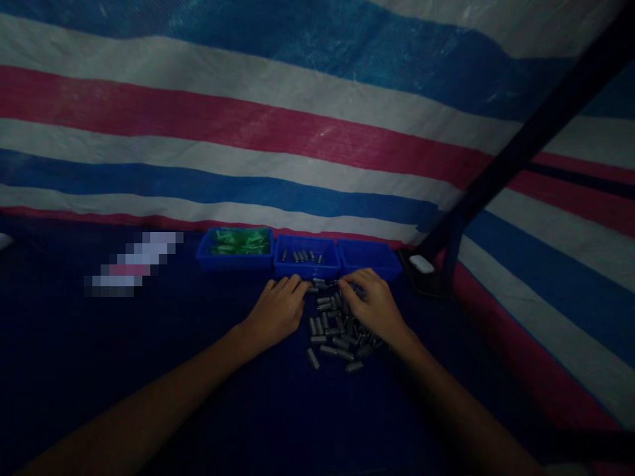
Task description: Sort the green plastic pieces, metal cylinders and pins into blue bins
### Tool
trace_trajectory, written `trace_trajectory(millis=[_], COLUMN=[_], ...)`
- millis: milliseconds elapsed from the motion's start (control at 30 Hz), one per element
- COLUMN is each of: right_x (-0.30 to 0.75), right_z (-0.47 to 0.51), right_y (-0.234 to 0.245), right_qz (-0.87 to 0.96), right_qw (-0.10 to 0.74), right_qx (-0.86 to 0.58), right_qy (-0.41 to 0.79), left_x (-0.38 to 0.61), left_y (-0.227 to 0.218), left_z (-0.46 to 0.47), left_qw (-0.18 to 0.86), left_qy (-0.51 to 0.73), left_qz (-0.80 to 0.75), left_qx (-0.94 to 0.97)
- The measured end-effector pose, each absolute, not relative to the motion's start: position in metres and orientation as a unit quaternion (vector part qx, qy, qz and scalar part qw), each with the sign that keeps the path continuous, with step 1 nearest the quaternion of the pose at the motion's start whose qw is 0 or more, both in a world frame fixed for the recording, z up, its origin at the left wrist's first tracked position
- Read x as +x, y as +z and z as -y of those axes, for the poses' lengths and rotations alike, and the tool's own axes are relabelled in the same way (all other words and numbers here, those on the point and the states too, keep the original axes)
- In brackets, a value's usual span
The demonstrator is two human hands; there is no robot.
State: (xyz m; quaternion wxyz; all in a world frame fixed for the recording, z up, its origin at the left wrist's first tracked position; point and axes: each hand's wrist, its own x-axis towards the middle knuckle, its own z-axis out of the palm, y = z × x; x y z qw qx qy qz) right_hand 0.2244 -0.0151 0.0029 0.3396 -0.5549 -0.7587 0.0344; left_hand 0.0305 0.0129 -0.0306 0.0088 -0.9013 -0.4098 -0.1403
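Observation:
Small grey metal cylinders (331, 330) lie in a loose pile on the dark blue tabletop, some singly at its front edge. My left hand (280, 307) is at the pile's upper left, palm down with curled fingers. Its fingertips meet a cylinder, but the dim light hides what lies between them. Over the pile's upper right, my right hand (373, 304) has thumb and forefinger closed at the end of what looks like one cylinder (333, 283). The palm covers part of the pile. Just behind both hands stands a blue bin (307, 270) with several cylinders inside.
To the left, another blue bin (235, 262) holds green, shiny pieces. A third blue bin (370, 258) stands on the right. A white case (421, 264) rests on a dark flat item near the frame pole (496, 178). Striped sheeting (248, 119) closes off the back and right.

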Motion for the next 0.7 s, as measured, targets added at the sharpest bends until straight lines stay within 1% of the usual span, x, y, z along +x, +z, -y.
trace_trajectory(millis=[67,167,300,400,500,567,633,700], right_x=[0.23,0.226,0.214,0.209,0.202,0.196,0.191,0.188], right_z=[0.018,0.02,0.026,0.03,0.03,0.028,0.027,0.028], right_y=[-0.005,-0.006,-0.008,-0.014,-0.02,-0.021,-0.021,-0.02], right_qz=[0.74,0.745,0.78,0.801,0.82,0.839,0.851,0.849], right_qw=[0.357,0.371,0.355,0.339,0.323,0.309,0.313,0.342], right_qx=[-0.569,-0.553,-0.513,-0.492,-0.471,-0.446,-0.42,-0.401], right_qy=[0.036,0.037,0.047,0.042,0.026,0.021,0.027,0.038], left_x=[0.026,0.022,0.024,0.026,0.029,0.031,0.033,0.034], left_y=[-0.031,-0.031,-0.036,-0.04,-0.041,-0.043,-0.045,-0.047], left_z=[-0.012,-0.008,-0.004,-0.004,-0.003,-0.001,0.002,0.003], left_qw=[0.009,0.015,-0.006,-0.082,-0.21,-0.28,-0.303,-0.298], left_qy=[-0.149,-0.143,-0.153,-0.221,-0.302,-0.334,-0.365,-0.395], left_qz=[0.453,0.513,0.52,0.479,0.42,0.379,0.353,0.345], left_qx=[-0.879,-0.846,-0.84,-0.845,-0.83,-0.817,-0.807,-0.798])
